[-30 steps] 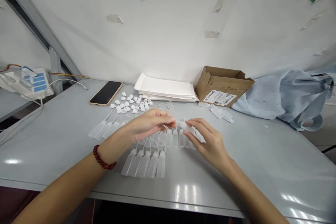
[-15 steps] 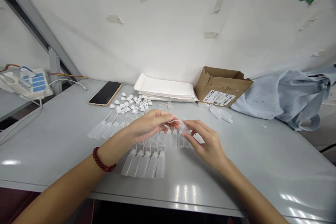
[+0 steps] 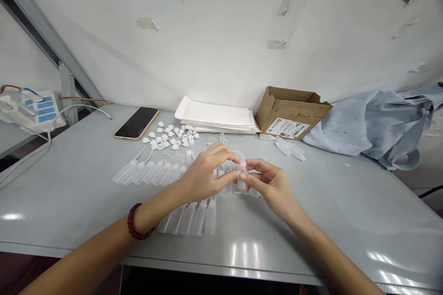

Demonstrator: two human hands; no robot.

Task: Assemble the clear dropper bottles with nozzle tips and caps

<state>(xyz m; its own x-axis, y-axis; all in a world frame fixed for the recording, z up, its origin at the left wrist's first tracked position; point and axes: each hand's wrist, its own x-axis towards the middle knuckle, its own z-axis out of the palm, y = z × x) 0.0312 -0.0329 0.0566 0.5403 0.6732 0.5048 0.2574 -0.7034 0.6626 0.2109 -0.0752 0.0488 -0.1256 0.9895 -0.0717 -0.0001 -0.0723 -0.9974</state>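
Note:
A small translucent squeeze bottle (image 3: 242, 181) is held nearly upright between my hands, with a thin strap looping from its neck. My right hand (image 3: 273, 185) grips its body between thumb and fingers. From the other side, the thumb and fingertips of my left hand (image 3: 209, 170) close on the bottle near its neck. Beneath my hands lies a row of similar bottles (image 3: 227, 189), partly hidden. Nearer the front edge is another bottle row (image 3: 188, 219), its left part behind my left wrist. Further left lies a third bottle row (image 3: 148, 173) with straps pointing away.
White caps (image 3: 173, 138) lie in a loose pile near a phone (image 3: 137, 122). Behind them is a stack of white envelopes (image 3: 216, 115) beside a cardboard box (image 3: 292, 110). More bottles (image 3: 290, 148) lie before the box. Blue-grey cloth (image 3: 363, 124) covers the right rear; a power strip (image 3: 43, 108) is left.
The bottle has turned from tilted to nearly upright. My left hand has lowered its thumb onto it, and its fingers have closed in near the neck. The view has shifted slightly.

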